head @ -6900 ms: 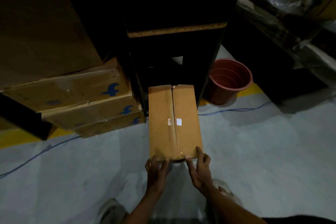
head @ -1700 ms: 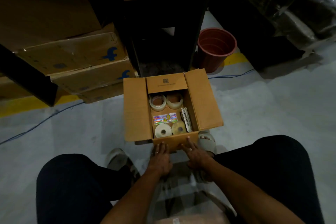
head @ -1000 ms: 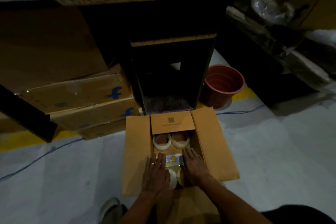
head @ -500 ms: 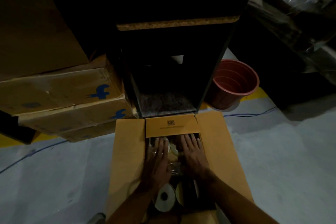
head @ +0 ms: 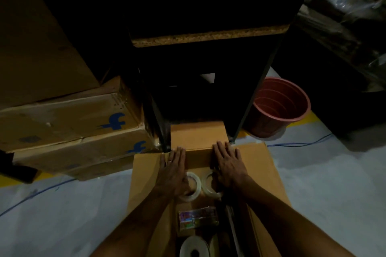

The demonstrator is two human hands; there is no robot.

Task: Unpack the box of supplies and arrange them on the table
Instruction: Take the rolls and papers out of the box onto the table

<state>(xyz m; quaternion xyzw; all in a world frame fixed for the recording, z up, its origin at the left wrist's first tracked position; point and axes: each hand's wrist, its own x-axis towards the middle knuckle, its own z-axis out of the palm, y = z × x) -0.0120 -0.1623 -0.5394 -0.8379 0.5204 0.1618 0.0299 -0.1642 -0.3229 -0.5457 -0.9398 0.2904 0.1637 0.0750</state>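
Two hands lie flat, fingers straight, on the far flap of the open box (head: 271,175), which sits on the floor: your left hand (head: 174,170) and right hand (head: 228,166), neither gripping. The tape rolls (head: 194,188) lie just beneath both palms, toward you; a colourful packet (head: 198,218) and white roll (head: 195,247) sit nearer still. Either hand reaches equally.

Tan cardboard box (head: 261,173) holds clear tape rolls (head: 193,186), a white roll (head: 195,248) and a multicoloured packet (head: 198,218); terracotta-red bucket (head: 277,106), blue-logoed cartons (head: 69,119), grey floor (head: 334,183).
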